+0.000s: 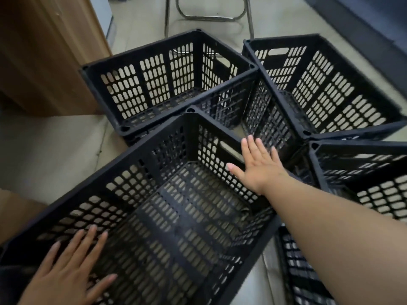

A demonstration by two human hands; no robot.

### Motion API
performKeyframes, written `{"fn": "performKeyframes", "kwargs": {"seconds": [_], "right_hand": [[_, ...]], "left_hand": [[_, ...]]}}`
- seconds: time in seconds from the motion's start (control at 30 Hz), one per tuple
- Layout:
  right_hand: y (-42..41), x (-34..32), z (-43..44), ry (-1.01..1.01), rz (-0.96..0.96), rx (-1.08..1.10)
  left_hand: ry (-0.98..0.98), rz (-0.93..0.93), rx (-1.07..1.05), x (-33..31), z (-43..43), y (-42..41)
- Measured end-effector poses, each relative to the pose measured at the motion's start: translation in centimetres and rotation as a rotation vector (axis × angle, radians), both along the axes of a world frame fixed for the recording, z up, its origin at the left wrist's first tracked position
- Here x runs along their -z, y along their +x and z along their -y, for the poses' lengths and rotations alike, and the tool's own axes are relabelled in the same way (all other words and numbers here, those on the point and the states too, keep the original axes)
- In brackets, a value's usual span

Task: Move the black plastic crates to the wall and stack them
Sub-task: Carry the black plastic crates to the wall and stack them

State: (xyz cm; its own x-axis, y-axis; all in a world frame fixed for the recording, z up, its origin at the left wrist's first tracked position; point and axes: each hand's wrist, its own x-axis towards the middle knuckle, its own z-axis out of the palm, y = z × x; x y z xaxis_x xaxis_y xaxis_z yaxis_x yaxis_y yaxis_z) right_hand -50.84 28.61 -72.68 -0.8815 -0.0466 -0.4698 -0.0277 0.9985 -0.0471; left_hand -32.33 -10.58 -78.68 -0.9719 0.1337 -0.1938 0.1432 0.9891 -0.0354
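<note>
Several black perforated plastic crates stand on the floor. The nearest crate [123, 172] fills the lower middle of the head view. My left hand [66, 271] hovers flat and open over its near left corner. My right hand [255, 164] reaches over its far right wall beside the handle slot, fingers spread, gripping nothing. Behind stands a second crate [141, 60] at the upper left and a third crate [343, 49] at the upper right. A fourth crate [361, 148] sits at the right edge, and a fifth crate [295, 271] shows partly under my right forearm.
A wooden cabinet [44, 53] stands at the upper left, close to the second crate. A chrome chair frame [209, 17] stands behind the crates at the top. A dark wall base [378, 29] runs along the upper right. Pale tiled floor [55, 150] lies to the left.
</note>
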Motion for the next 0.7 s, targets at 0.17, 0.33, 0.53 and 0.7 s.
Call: {"fn": "performKeyframes", "kwargs": {"seconds": [0.17, 0.33, 0.53, 0.7], "right_hand": [[4.6, -1.9, -1.9, -0.077, -0.132, 0.059], [11.7, -4.2, -10.0, 0.033, -0.222, 0.14], [21.9, -6.6, -20.8, 0.125, -0.154, 0.291], [30.3, -5.4, -26.1, 0.154, -0.087, 0.447]], "left_hand": [[-0.02, 0.034, -0.004, 1.2, -0.8, 0.7], [0.068, -0.03, 0.002, -6.4, -14.9, -0.8], [0.252, -0.094, 0.16, -9.9, -31.8, 3.2], [0.35, 0.041, 0.329, -8.9, -42.4, 7.6]]}}
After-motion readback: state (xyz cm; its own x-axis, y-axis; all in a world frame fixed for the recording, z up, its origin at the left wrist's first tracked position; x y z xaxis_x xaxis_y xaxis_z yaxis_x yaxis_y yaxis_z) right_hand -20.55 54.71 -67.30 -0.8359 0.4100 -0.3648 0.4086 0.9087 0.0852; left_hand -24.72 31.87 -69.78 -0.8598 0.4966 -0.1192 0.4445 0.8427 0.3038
